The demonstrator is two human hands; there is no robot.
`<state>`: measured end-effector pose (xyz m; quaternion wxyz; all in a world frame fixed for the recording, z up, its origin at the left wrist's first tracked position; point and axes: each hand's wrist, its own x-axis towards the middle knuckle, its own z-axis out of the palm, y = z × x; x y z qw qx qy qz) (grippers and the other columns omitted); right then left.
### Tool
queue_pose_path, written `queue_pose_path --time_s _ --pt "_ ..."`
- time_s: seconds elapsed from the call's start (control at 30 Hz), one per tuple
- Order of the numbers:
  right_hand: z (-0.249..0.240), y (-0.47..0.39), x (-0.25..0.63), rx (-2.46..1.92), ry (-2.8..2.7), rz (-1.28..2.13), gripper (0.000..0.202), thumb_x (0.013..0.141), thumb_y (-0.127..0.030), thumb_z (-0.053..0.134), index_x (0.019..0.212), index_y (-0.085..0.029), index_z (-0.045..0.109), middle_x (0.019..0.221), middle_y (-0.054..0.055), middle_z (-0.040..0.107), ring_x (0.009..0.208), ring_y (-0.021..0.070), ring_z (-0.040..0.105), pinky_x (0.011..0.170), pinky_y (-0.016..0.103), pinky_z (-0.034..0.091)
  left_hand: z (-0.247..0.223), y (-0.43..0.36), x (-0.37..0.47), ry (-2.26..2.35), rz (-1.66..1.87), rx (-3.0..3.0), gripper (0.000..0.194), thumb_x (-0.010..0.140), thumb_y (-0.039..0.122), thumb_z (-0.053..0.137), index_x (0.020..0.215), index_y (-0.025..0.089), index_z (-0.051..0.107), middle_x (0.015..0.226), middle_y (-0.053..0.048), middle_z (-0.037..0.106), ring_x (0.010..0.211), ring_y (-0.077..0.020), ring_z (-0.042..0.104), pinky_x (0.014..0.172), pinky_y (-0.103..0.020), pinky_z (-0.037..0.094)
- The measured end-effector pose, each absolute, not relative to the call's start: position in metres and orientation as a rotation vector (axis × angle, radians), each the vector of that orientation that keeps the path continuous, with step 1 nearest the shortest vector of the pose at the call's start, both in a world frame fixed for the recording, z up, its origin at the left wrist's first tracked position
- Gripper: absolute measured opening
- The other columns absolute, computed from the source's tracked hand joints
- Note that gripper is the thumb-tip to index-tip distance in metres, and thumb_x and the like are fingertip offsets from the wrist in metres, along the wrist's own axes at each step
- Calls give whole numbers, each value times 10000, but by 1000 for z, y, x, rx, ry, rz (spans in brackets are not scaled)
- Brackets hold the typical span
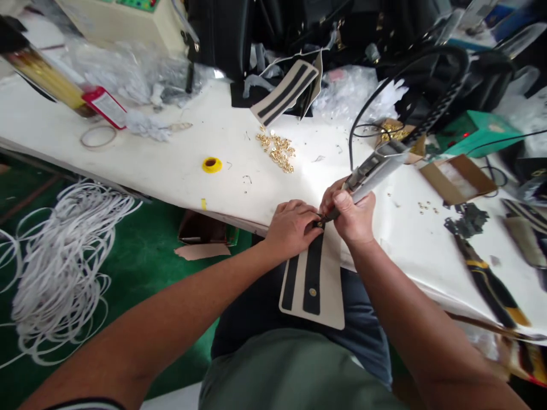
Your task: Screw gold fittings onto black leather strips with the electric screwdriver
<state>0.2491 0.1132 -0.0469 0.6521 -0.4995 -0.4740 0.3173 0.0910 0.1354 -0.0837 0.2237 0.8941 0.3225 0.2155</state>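
A beige panel [332, 285] with two black strips lies over my lap and the table edge. One small round gold fitting [313, 292] sits low on the right-hand strip. My left hand [294, 225] grips the panel's upper part, thumb and fingers by another gold fitting [320, 224]. My right hand [352, 213] is wrapped round a long grey tool [372, 171] with a dark, narrow tip. That tip points down at the panel beside my left fingertips; exact contact is hidden by the fingers.
Loose gold fittings [280, 151] are scattered on the white table [171, 165], near a yellow tape roll [211, 164]. To the right are an open cardboard box [459, 179] and yellow-black pliers [487, 282]. More beige panels [286, 91] lie behind. White cord [68, 256] is heaped on the floor.
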Motion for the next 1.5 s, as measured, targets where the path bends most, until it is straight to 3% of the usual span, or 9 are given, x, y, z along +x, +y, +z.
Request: queue_pose_path --time_s 0.23,0.37,0.47,0.63,0.77,0.87,1.03,1.2,1.5 --pt "-7 89 285 -1775 -1199 466 552 851 -750 682 940 -205 681 658 25 646 597 206 608 539 317 468 -84 134 91 915 546 2510 241 944 382 733 1157 271 727 1345 -25 727 1294 -272 571 1075 -474 437" --pt "-31 77 320 -2238 -1532 314 524 1001 -614 510 1286 -211 685 1065 133 758 923 304 698 776 403 520 -83 137 94 962 506 2540 455 937 393 733 1357 243 645 1456 -63 665 1343 -288 552 1112 -480 433" --pt "-54 71 339 -2374 -1620 208 460 981 -479 572 1341 -219 691 1252 174 714 1114 358 672 896 461 522 -82 139 97 961 461 2563 493 939 397 726 1392 233 622 1450 -66 672 1373 -298 531 1120 -479 430" --pt "-56 41 329 -2210 -1467 -28 375 947 -475 644 1188 -209 754 1143 154 736 1036 319 680 870 440 531 -80 137 97 997 500 2590 438 918 409 755 1307 233 660 1428 -78 665 1346 -302 533 1109 -467 433" --pt "-60 -3 283 -2083 -1280 518 463 889 -611 695 1125 -214 715 792 38 734 677 223 686 647 355 522 -77 131 94 1077 589 2608 383 885 409 793 1188 209 669 1274 -96 692 1240 -303 567 1044 -446 457" --pt "-75 -25 249 -1799 -1011 783 529 823 -531 779 1204 -196 632 877 28 718 628 181 687 586 315 551 -76 126 92 1148 596 2624 281 897 418 779 1061 210 684 1117 -85 710 1157 -306 585 992 -447 469" --pt "-81 -32 214 -1547 -835 634 303 896 -379 720 1131 -216 617 924 29 711 668 155 691 590 277 571 -71 108 83 1117 676 2432 183 969 376 680 1023 208 730 1078 -82 751 1124 -282 641 1034 -455 477" --pt "-58 -35 193 -1465 -1320 258 140 971 -155 605 1064 -248 655 964 38 766 821 179 740 774 318 601 -51 72 64 1002 837 1745 438 1026 497 564 1315 193 690 1362 -121 720 1283 -268 651 1118 -407 477" --pt "-32 -46 169 -1242 -1636 254 204 967 -151 658 1141 -253 688 1057 48 796 933 215 769 827 359 624 -39 41 51 1220 921 1208 373 932 536 666 901 180 775 951 -38 779 962 -217 691 924 -318 516"
